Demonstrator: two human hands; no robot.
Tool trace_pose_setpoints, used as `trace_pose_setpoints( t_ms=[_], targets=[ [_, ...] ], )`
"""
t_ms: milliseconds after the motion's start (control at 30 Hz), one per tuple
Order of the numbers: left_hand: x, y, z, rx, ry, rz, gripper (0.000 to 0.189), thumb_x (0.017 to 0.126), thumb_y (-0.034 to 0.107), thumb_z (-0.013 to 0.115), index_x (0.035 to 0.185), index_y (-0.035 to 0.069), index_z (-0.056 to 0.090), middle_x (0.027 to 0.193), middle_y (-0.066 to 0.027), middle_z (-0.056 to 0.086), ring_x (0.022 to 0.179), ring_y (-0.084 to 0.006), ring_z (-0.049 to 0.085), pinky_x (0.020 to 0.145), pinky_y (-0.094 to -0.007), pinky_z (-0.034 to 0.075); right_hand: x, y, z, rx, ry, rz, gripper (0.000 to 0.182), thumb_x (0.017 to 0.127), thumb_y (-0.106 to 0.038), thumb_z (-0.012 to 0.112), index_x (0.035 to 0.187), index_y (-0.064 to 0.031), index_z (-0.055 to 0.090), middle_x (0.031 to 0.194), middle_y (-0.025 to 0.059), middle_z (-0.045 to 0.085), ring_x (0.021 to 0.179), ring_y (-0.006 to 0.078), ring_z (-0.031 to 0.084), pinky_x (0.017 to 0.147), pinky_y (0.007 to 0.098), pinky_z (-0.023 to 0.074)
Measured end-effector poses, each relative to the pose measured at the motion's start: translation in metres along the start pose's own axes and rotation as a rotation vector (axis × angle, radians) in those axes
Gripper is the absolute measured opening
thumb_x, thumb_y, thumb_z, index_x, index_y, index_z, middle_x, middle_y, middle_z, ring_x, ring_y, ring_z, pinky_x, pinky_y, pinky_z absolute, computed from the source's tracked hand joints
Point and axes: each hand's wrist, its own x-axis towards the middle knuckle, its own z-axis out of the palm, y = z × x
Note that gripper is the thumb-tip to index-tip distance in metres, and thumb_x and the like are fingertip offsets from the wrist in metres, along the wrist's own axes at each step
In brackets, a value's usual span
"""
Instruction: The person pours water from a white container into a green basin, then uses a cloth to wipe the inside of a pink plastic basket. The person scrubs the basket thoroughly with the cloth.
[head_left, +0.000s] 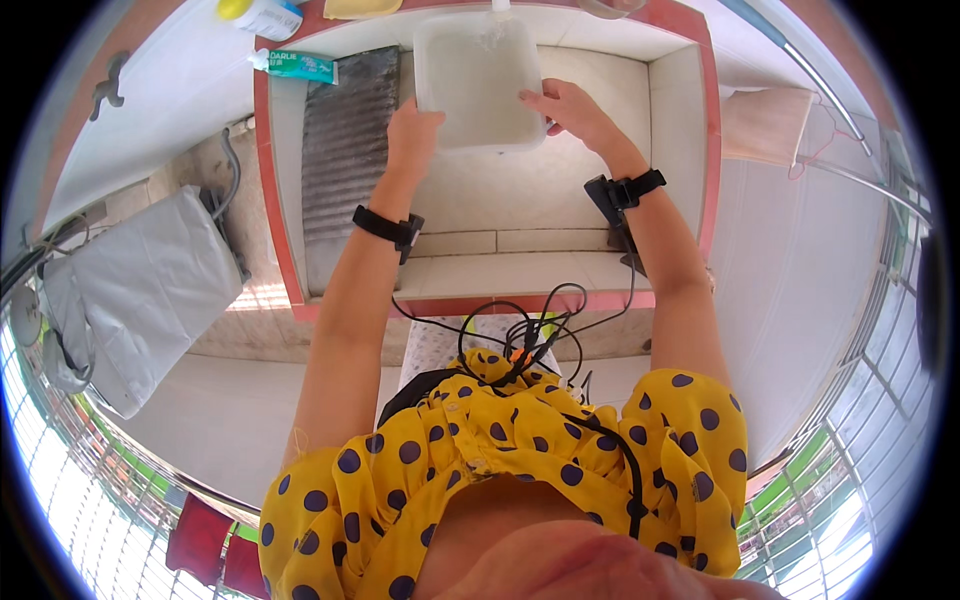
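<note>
Both hands grip a translucent plastic container (480, 82) by its two sides, over a tiled laundry sink (517, 199). My left hand (414, 135) has its thumb over the near left corner. On the opposite side, my right hand (574, 112) lays its thumb over the rim while the other fingers go beneath. Water from a white spout (500, 6) runs into the container's far end, stirring the surface there. How full the container is, I cannot tell.
A dark ribbed washboard slab (349, 150) fills the sink's left part. A toothpaste tube (301, 66) and a bottle with a yellow cap (262, 16) rest on the red rim (271, 187). Black cables (517, 337) hang before my body. A grey-covered appliance (150, 285) stands left.
</note>
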Motion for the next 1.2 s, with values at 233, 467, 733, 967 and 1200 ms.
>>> trace_pose_setpoints(
  t_ms=[233, 467, 733, 967, 1200],
  targets=[
    [-0.007, 0.015, -0.003, 0.111, -0.083, -0.129, 0.035, 0.085, 0.017, 0.061, 0.111, -0.006, 0.062, 0.096, -0.0078, 0.065, 0.084, -0.014, 0.059, 0.074, -0.028, 0.046, 0.011, 0.011, 0.008, -0.241, 0.185, -0.062, 0.033, 0.078, -0.026, 0.057, 0.094, 0.0024, 0.064, 0.082, 0.0141, 0.066, 0.074, 0.0237, 0.062, 0.066, 0.0351, 0.05],
    [-0.013, 0.036, -0.004, 0.081, -0.157, -0.194, 0.057, 0.087, 0.044, 0.063, 0.117, -0.005, 0.059, 0.1, -0.0094, 0.064, 0.088, -0.0145, 0.058, 0.075, -0.0286, 0.045, 0.014, 0.017, 0.004, -0.267, 0.225, -0.099, 0.034, 0.078, -0.026, 0.058, 0.097, 0.002, 0.065, 0.084, 0.0138, 0.066, 0.077, 0.024, 0.062, 0.071, 0.0358, 0.0493],
    [-0.024, 0.052, 0.002, -0.263, -0.309, -0.344, 0.066, 0.088, 0.044, 0.063, 0.133, -0.002, 0.046, 0.128, -0.011, 0.056, 0.118, -0.0215, 0.055, 0.094, -0.0343, 0.047, 0.022, 0.031, -0.005, -0.181, 0.174, -0.093, 0.034, 0.078, -0.025, 0.058, 0.095, 0.0037, 0.063, 0.079, 0.0104, 0.062, 0.072, 0.0195, 0.056, 0.066, 0.0343, 0.0459],
    [-0.006, 0.012, 0.01, -0.491, -0.29, -0.295, 0.041, 0.084, 0.025, 0.061, 0.117, 0.002, 0.055, 0.111, -0.0091, 0.06, 0.103, -0.022, 0.059, 0.083, -0.0376, 0.051, 0.021, 0.02, -0.007, -0.158, 0.1, -0.082, 0.038, 0.087, -0.03, 0.057, 0.097, 0.0063, 0.061, 0.079, 0.0095, 0.061, 0.072, 0.0191, 0.055, 0.067, 0.0335, 0.0461],
    [-0.003, -0.013, 0.017, -0.421, -0.146, -0.222, 0.03, 0.075, 0.014, 0.057, 0.102, 0.001, 0.059, 0.093, -0.0069, 0.055, 0.087, -0.0192, 0.051, 0.075, -0.0319, 0.043, 0.018, -0.023, -0.028, -0.453, 0.49, -0.514, 0.04, 0.093, -0.022, 0.056, 0.121, 0.007, 0.053, 0.098, 0.0154, 0.065, 0.089, 0.0262, 0.063, 0.076, 0.0359, 0.0517]
  ],
)
